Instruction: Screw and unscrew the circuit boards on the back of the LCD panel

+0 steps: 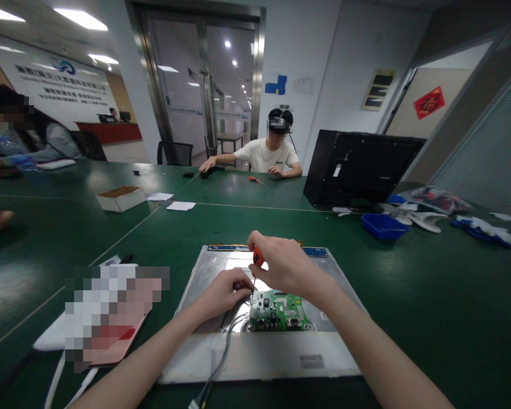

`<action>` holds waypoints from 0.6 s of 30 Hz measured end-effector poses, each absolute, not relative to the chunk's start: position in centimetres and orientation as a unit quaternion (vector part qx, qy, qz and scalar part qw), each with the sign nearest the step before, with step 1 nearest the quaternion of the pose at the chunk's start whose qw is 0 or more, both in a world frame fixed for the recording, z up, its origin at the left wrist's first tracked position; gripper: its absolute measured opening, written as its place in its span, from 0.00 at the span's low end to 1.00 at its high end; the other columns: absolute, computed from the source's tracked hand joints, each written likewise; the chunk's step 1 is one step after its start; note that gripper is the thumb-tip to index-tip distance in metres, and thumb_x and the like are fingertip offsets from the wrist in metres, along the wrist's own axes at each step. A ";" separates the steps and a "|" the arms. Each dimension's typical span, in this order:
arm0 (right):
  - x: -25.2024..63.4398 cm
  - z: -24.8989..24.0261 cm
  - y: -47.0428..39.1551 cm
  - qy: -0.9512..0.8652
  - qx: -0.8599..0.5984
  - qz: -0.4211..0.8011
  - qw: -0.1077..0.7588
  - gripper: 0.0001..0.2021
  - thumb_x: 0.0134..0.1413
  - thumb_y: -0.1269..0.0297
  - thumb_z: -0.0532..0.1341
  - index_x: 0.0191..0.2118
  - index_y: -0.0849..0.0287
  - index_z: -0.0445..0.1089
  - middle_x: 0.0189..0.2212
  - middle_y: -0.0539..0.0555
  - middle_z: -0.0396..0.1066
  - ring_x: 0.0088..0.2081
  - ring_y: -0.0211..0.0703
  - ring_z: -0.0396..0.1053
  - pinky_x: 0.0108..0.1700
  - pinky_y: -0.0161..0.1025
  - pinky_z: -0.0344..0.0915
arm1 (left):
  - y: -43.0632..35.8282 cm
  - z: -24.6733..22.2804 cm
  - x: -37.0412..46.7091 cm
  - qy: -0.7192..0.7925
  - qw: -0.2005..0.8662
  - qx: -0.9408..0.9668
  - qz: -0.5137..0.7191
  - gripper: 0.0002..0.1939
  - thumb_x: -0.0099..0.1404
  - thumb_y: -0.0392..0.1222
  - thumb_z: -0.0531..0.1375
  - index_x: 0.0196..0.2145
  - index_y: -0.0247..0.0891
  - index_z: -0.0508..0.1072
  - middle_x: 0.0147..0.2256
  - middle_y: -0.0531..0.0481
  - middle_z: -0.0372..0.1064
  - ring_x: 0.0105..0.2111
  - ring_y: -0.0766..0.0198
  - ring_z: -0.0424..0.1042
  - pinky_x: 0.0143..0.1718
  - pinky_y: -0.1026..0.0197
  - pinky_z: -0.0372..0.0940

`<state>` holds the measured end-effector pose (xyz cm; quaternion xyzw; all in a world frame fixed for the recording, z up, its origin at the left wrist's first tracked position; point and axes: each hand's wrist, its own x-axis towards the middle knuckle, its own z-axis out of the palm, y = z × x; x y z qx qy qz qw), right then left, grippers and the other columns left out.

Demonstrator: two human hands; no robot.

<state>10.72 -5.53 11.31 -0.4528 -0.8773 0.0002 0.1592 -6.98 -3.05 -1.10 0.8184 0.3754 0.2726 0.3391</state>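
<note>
A screwdriver (258, 257) with an orange-red handle is gripped in my right hand (283, 264). Its thin shaft points down at the upper left corner of a green circuit board (287, 312). Beside that tip, my left hand (229, 292) has thumb and fingers pinched together; whatever is between them, if anything, is too small or hidden. The board lies on the silvery metal back of a flat display panel (196, 284), flat on the green table. A bundle of grey cables (227, 341) runs from the board's left side over the panel's near edge.
Left of the panel lie a pink, blurred flat item (119, 349) and white cables (56, 380). Farther off are a white box (121, 199), a black monitor (361, 167), a blue tray (383, 226) and gloves (483, 230). A person (272, 150) sits opposite, near another screwdriver (254, 179).
</note>
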 end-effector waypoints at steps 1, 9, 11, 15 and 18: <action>10.9 11.4 -5.6 -0.882 -0.442 0.022 0.161 0.13 0.49 0.68 0.57 0.42 0.56 0.59 0.32 0.51 0.72 0.30 0.38 0.66 0.26 0.35 0.45 | -3.0 -1.1 -7.0 0.375 0.341 0.818 0.273 0.07 0.58 0.31 0.58 0.32 0.36 0.75 0.33 0.50 0.73 0.33 0.63 0.69 0.35 0.63 0.62; 10.4 11.1 -5.8 -0.862 -0.477 -0.084 0.152 0.13 0.57 0.50 0.55 0.36 0.56 0.62 0.27 0.51 0.72 0.27 0.40 0.66 0.25 0.38 0.41 | -3.2 -0.8 -6.8 0.373 0.345 0.816 0.277 0.06 0.59 0.31 0.58 0.30 0.36 0.75 0.31 0.51 0.72 0.31 0.64 0.69 0.33 0.64 0.62; 10.2 10.9 -5.6 -0.853 -0.493 -0.107 0.135 0.13 0.58 0.51 0.54 0.36 0.56 0.63 0.25 0.51 0.72 0.25 0.39 0.65 0.25 0.38 0.39 | -3.3 -0.6 -6.8 0.375 0.338 0.818 0.275 0.06 0.58 0.30 0.59 0.31 0.36 0.76 0.31 0.51 0.72 0.32 0.64 0.69 0.34 0.64 0.62; 10.7 11.0 -5.3 -0.866 -0.473 -0.064 0.148 0.08 0.54 0.62 0.57 0.40 0.55 0.62 0.29 0.50 0.73 0.27 0.38 0.65 0.25 0.37 0.41 | -3.3 -0.5 -7.0 0.379 0.327 0.822 0.271 0.06 0.58 0.31 0.59 0.32 0.37 0.75 0.32 0.51 0.72 0.34 0.63 0.69 0.36 0.63 0.62; 11.3 11.4 -5.5 -0.883 -0.442 -0.018 0.160 0.13 0.49 0.67 0.58 0.42 0.56 0.60 0.32 0.49 0.73 0.28 0.37 0.66 0.25 0.36 0.43 | -3.3 -0.7 -7.0 0.379 0.325 0.824 0.267 0.05 0.59 0.32 0.59 0.32 0.37 0.75 0.33 0.50 0.72 0.34 0.62 0.69 0.36 0.63 0.62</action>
